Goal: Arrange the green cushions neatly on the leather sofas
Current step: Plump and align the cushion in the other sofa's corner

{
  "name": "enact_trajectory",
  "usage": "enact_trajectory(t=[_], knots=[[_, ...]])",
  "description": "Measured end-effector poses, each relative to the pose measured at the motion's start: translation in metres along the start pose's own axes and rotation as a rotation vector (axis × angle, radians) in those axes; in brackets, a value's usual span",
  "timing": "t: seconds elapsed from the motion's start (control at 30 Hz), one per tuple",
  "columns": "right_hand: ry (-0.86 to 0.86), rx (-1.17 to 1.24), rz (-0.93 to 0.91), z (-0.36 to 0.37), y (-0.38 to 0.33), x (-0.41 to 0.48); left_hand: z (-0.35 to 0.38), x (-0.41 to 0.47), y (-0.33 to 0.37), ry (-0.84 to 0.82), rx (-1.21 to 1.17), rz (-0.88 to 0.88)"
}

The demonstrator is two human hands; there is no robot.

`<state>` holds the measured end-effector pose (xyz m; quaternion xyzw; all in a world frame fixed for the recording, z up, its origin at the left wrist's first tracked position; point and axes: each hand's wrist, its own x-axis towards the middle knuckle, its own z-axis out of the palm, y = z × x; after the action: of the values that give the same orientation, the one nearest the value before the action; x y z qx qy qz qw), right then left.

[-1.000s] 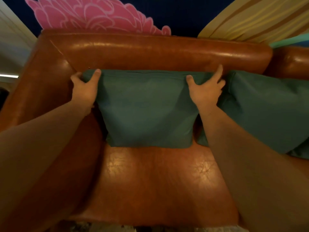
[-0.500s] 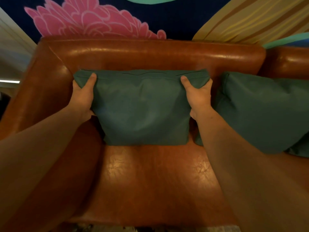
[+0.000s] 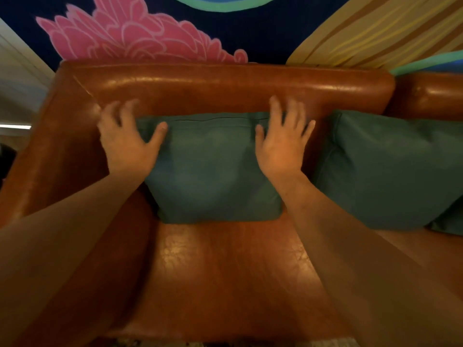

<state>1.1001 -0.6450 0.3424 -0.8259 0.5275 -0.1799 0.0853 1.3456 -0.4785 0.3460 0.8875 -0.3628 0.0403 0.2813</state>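
Observation:
A green cushion (image 3: 210, 169) stands upright against the backrest of the brown leather sofa (image 3: 225, 271), at its left end. My left hand (image 3: 127, 144) is at the cushion's upper left corner, fingers spread and blurred, thumb over the fabric. My right hand (image 3: 280, 144) lies over the cushion's upper right corner with its fingers apart. Neither hand grips the cushion. A second green cushion (image 3: 390, 169) leans on the backrest just to the right.
The sofa's left armrest (image 3: 50, 156) runs beside my left arm. A second leather backrest (image 3: 431, 96) adjoins at the right. Behind the sofa is a painted wall with a pink flower (image 3: 130, 36) and yellow stripes (image 3: 375, 31).
Both hands have let go of the cushion's top corners and opened, fingers now spread. The cushion has settled lower against the backrest.

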Motion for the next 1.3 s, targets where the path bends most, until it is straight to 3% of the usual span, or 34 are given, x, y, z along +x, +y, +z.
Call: enact_trajectory(t=[0.1,0.17,0.37,0.53,0.73,0.9,1.07,1.2,1.3], knots=[[-0.285,0.006,-0.014,0.008,0.002,-0.005,0.013,-0.005,-0.002,-0.319,0.227,0.124],[-0.344,-0.003,-0.006,0.009,0.005,-0.006,0.015,-0.005,-0.002,-0.396,0.277,0.115],[-0.254,-0.224,-0.105,0.005,-0.019,-0.007,0.017,-0.012,0.017,-0.331,0.335,0.23],[-0.419,-0.171,-0.125,0.008,-0.017,-0.007,0.021,-0.01,0.018,-0.447,0.353,0.265],[-0.466,-0.163,-0.103,0.001,0.002,0.002,0.003,0.008,-0.006,-0.415,0.358,0.12],[-0.565,-0.105,-0.082,0.002,0.008,0.006,-0.001,0.019,-0.009,-0.554,0.381,0.099],[-0.362,-0.17,0.033,-0.004,0.027,0.009,-0.005,0.018,-0.013,-0.377,0.383,0.114],[-0.454,-0.026,0.105,0.008,0.034,-0.005,0.007,0.006,-0.028,-0.52,0.32,-0.003],[-0.496,-0.012,0.115,0.008,0.034,0.001,0.008,0.008,-0.023,-0.535,0.34,-0.01]])
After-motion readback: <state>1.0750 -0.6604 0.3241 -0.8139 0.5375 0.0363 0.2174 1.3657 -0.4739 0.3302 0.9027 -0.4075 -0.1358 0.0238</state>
